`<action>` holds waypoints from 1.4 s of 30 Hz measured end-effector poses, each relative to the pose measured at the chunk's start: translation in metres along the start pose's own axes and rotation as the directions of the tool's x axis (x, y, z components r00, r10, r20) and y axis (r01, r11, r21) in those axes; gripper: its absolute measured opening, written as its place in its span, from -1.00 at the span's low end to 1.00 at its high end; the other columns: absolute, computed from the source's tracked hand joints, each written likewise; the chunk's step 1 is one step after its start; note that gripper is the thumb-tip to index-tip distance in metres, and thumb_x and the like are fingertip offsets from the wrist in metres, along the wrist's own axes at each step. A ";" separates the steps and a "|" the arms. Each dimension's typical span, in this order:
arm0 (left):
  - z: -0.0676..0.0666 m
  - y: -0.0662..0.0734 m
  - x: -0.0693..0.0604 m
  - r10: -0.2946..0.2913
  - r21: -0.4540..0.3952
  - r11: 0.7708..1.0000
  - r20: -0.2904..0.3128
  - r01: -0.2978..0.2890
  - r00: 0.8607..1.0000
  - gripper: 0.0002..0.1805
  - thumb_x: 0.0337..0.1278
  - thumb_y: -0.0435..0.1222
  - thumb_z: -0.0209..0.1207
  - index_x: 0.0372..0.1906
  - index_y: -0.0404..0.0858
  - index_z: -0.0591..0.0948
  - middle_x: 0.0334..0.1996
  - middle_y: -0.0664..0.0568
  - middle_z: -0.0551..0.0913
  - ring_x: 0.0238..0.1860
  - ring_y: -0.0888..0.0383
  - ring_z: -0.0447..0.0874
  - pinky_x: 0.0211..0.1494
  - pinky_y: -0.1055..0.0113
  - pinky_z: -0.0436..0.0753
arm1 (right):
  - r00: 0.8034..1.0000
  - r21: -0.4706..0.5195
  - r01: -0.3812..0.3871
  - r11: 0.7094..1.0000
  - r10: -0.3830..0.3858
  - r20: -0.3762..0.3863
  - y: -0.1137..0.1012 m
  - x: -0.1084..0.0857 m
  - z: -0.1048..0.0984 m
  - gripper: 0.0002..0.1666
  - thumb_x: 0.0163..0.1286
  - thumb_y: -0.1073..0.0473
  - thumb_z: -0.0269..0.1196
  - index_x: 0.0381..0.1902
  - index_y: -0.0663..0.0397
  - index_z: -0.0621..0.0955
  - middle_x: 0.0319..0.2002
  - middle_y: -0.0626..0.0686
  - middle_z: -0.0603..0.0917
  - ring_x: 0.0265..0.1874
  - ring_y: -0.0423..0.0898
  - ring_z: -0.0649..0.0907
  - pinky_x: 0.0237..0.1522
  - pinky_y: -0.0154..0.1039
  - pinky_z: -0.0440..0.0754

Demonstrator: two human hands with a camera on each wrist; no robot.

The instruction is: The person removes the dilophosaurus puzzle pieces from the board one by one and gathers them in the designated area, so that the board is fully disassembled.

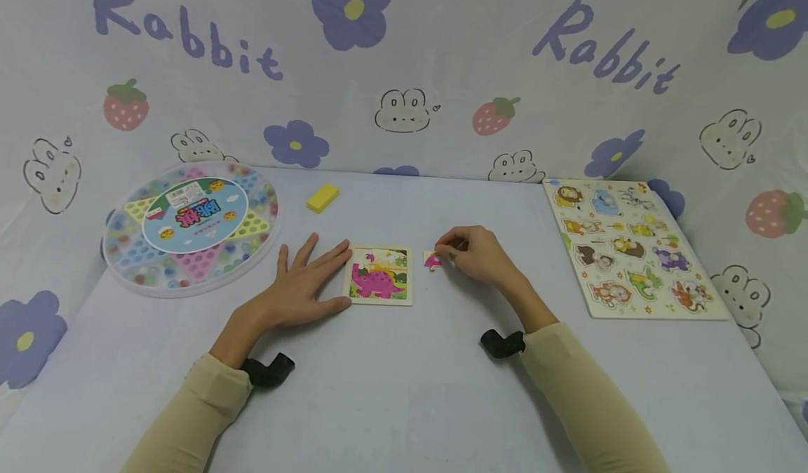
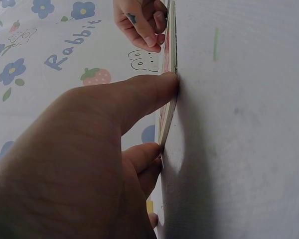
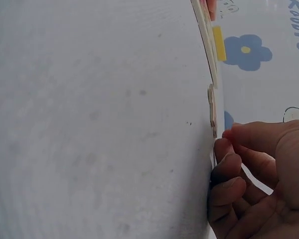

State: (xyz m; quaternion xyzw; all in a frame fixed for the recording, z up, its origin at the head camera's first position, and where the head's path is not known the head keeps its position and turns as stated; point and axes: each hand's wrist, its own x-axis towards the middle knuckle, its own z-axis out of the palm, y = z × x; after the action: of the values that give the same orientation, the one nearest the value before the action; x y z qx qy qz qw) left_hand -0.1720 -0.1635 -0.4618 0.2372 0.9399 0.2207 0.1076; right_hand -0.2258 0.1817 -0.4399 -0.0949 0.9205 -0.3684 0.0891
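A square wooden jigsaw puzzle (image 1: 379,280) with a pink dinosaur picture lies flat on the table. My left hand (image 1: 297,287) is spread beside it, fingers mostly straight, the thumb and a fingertip touching its left side. In the left wrist view, the thumb (image 2: 154,89) rests against the puzzle's edge. To the right of the puzzle is a small pink-and-white puzzle piece (image 1: 432,261), low at the tabletop. My right hand (image 1: 476,254) pinches the piece's right end between thumb and curled fingers; in the right wrist view, the piece (image 3: 212,110) extends beyond the fingertips.
A round Chinese checkers board (image 1: 265,192) with coloured marbles lies at the back left. Near it sits a yellow block (image 1: 323,198). An animal picture board (image 1: 631,248) lies on the right. Behind the table hangs a printed cloth (image 1: 442,52).
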 end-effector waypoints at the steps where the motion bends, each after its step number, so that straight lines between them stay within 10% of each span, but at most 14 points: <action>1: 0.000 0.000 0.000 0.000 -0.001 1.000 0.002 0.000 1.000 -0.02 0.36 0.24 0.17 0.74 0.04 0.10 0.77 0.16 -0.02 0.77 -0.28 -0.45 0.57 -0.52 -0.57 | 1.000 0.007 0.000 1.000 0.000 -0.001 0.000 0.000 0.000 -0.80 0.55 0.07 0.33 -0.08 0.04 0.80 -0.22 0.05 0.75 -0.25 -0.03 0.58 -0.23 -0.23 0.52; 11: 0.001 -0.001 0.000 -0.005 0.008 1.000 -0.002 0.005 1.000 -0.02 0.36 0.25 0.16 0.74 0.05 0.08 0.77 0.18 -0.03 0.77 -0.26 -0.47 0.57 -0.52 -0.57 | 0.997 0.105 0.066 0.992 -0.069 0.029 -0.018 0.004 0.008 -0.79 0.55 0.08 0.32 -0.04 0.06 0.78 -0.15 0.07 0.79 -0.28 -0.04 0.62 -0.25 -0.25 0.55; 25: 0.002 -0.002 0.001 -0.001 0.008 1.000 -0.004 0.001 1.000 -0.02 0.36 0.26 0.17 0.74 0.05 0.10 0.77 0.19 -0.02 0.77 -0.27 -0.46 0.56 -0.55 -0.55 | 0.941 -0.057 0.253 0.966 -0.232 0.246 -0.060 0.020 0.040 -0.74 0.54 0.14 0.31 0.11 0.05 0.73 -0.18 0.04 0.72 -0.27 -0.11 0.58 -0.22 -0.36 0.56; 42: 0.000 0.001 -0.001 0.003 -0.006 1.000 -0.008 -0.003 1.000 -0.03 0.38 0.24 0.19 0.73 0.03 0.11 0.77 0.19 -0.01 0.77 -0.29 -0.44 0.56 -0.55 -0.54 | 0.908 -0.165 0.276 0.947 -0.201 0.367 -0.077 0.028 0.047 -0.61 0.54 0.19 0.29 0.28 -0.01 0.69 -0.22 0.04 0.70 -0.24 -0.11 0.56 -0.20 -0.35 0.52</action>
State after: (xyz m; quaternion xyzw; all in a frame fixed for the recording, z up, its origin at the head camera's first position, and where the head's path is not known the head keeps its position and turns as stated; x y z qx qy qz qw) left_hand -0.1709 -0.1628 -0.4611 0.2373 0.9394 0.2245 0.1043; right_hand -0.2334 0.0889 -0.4224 -0.2792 0.9059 -0.2535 0.1925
